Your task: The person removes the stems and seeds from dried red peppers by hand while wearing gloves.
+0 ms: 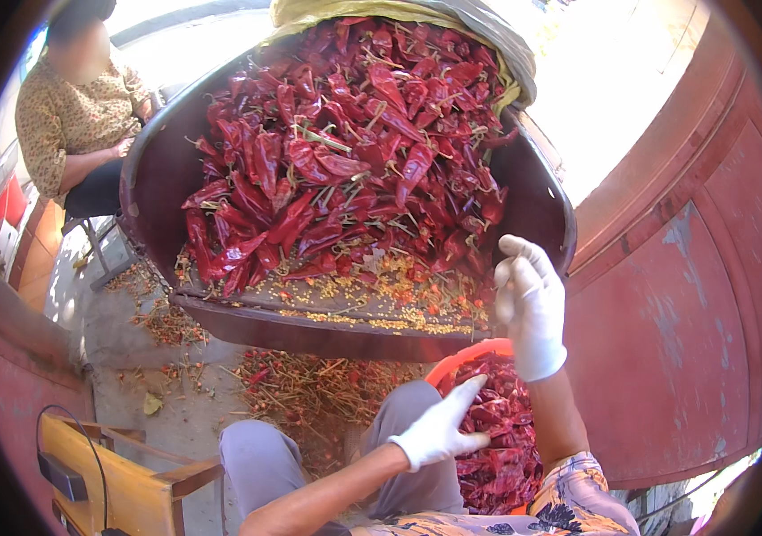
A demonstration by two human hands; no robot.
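Red dried chillies [327, 161] with stems are heaped in a dark metal bin [300, 335], with yellow seeds [408, 304] along its front. My gloved right hand [531, 304] is raised at the bin's front right, fingers bent and apart, with nothing visible in them. My gloved left hand [439, 424] is lower, beside my knee, with fingers spread at the orange tub [448, 366] of chillies [497, 420]; I cannot see anything gripped in it.
A seated person [73, 134] is at the bin's left. A wooden stool [113, 473] with a black device [64, 469] stands lower left. Stems and debris [309, 397] lie on the floor [171, 402]. A worn red metal door [657, 348] is on the right, with cloth sacking [510, 62] behind the bin.
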